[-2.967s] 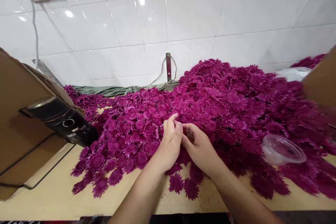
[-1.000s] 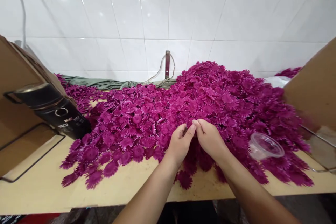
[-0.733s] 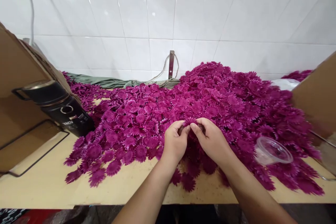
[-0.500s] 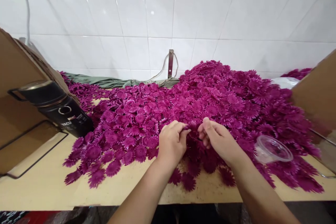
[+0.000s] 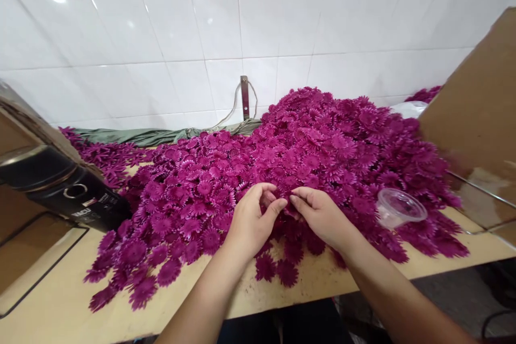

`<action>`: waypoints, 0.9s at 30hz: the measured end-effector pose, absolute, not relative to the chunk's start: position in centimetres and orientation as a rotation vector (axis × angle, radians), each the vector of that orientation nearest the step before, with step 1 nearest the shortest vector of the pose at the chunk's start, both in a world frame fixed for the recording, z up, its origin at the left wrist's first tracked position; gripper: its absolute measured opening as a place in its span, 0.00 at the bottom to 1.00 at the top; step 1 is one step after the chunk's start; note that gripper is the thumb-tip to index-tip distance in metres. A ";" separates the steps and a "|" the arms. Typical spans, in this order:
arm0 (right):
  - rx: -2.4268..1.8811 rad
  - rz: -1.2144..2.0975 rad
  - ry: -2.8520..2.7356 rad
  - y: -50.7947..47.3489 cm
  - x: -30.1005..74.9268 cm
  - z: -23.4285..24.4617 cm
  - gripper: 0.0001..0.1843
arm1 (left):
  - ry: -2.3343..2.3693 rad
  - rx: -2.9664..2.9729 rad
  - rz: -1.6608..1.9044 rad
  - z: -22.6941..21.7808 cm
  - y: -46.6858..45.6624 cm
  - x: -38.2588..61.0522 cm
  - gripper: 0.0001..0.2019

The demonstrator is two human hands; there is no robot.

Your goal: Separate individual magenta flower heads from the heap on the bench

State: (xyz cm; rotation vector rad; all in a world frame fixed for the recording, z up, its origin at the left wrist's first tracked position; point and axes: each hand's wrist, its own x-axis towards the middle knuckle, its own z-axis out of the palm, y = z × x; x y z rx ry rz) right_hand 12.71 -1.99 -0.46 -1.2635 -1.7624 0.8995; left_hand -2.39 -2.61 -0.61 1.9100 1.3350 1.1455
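Observation:
Over the front of a large heap of magenta artificial flowers (image 5: 226, 172), my two hands are close together. My left hand (image 5: 253, 217) has its thumb and fingers curled around a magenta flower (image 5: 284, 205), which blends into the heap behind it. From the other side, my right hand (image 5: 322, 215) pinches at the same spot with thumb and forefinger, and its other fingers are tucked under. Much of the held flower is hidden by my fingers. A few loose flowers (image 5: 287, 273) lie on the table just below my hands.
A clear plastic cup (image 5: 401, 209) rests in the flowers at right. A black flask (image 5: 76, 188) leans at left beside a cardboard box (image 5: 24, 123). Another cardboard panel (image 5: 475, 118) stands at right. White tiled wall (image 5: 258, 16) backs the tan table (image 5: 322, 285).
My right hand has come in toward the left one, its thumb and forefinger now closed in a pinch. The head view has turned slightly, shifting the scene leftward.

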 end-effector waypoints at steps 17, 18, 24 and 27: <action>-1.161 0.665 -1.813 -4.0 11.6 -1.0 0.16 | 1.179 1.607 1.140 -1.8 -1.7 -0.8 0.15; -1.108 0.713 -1.801 -4.1 11.6 -1.0 0.16 | 1.108 1.511 1.109 -2.0 -1.7 -0.8 0.17; -1.029 1.014 -1.639 -4.1 11.7 -1.3 0.15 | 0.952 1.234 1.113 -2.1 -2.0 -1.1 0.21; -1.061 1.025 -1.632 -3.7 11.8 -1.2 0.07 | 1.050 1.344 1.181 -1.8 -2.1 -1.3 0.19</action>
